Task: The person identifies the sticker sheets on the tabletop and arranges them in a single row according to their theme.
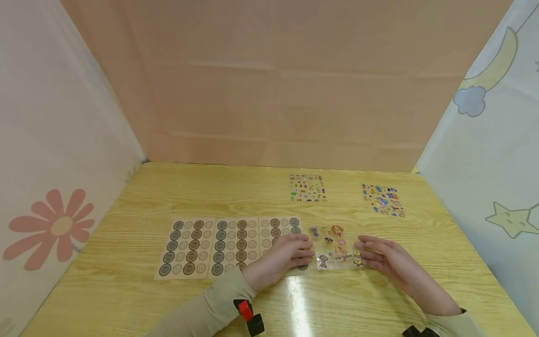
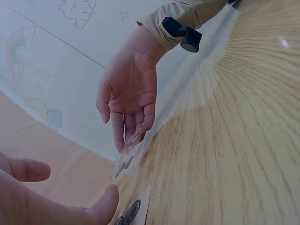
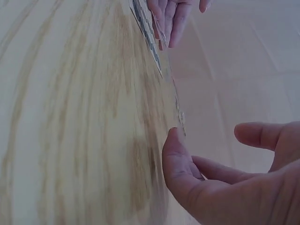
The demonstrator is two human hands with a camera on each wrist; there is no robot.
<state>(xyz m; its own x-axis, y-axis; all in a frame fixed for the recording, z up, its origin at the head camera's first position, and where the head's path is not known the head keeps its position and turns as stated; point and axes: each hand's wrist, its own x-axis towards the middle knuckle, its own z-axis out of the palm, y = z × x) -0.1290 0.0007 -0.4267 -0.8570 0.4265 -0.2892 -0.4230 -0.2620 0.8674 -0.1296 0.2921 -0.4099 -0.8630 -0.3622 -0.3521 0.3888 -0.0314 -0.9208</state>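
Note:
A clear sheet of cartoon stickers [image 1: 335, 248] lies flat on the wooden table [image 1: 126, 299], between my two hands. My left hand [image 1: 304, 250] rests palm down on the right end of a row of brown round-sticker sheets [image 1: 219, 245]. Its relaxed fingers reach the cartoon sheet's left edge. My right hand [image 1: 364, 251] lies with straight fingers at the sheet's right edge. In the left wrist view the right hand [image 2: 127, 101] points its fingertips down onto the cartoon sheet [image 2: 124, 165]. Neither hand grips anything.
Two more small sticker sheets lie farther back, one at centre [image 1: 307, 188] and one to the right [image 1: 383, 200]. Paper walls close the table on the left, back and right. Bare wood shows in front of the hands and at far left.

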